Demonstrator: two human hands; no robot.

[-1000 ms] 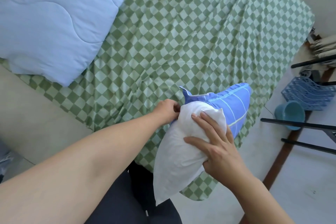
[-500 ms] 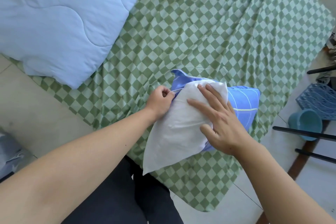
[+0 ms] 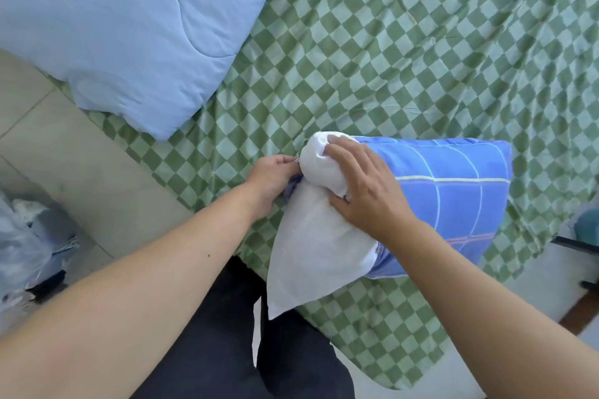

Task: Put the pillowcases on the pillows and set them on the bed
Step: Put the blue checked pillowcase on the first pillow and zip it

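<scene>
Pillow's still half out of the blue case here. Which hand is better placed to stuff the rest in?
Probably the right hand: it lies on the white pillow at the blue pillowcase mouth. The left hand pinches the case edge, holding it open.

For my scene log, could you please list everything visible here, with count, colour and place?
pillow: one, white, at the bed's near edge, far end inside the pillowcase
pillowcase: one, blue with pale grid lines, on the bed, right of centre
quilt: one, light blue, folded, upper left on the bed
bedsheet: one, green and white checked, covering the bed
floor: beige tiles, left of the bed
fabric heap: grey-blue, on the floor at far left
left hand: fingers pinch the pillowcase's opening
right hand: presses the pillow's top inward
</scene>
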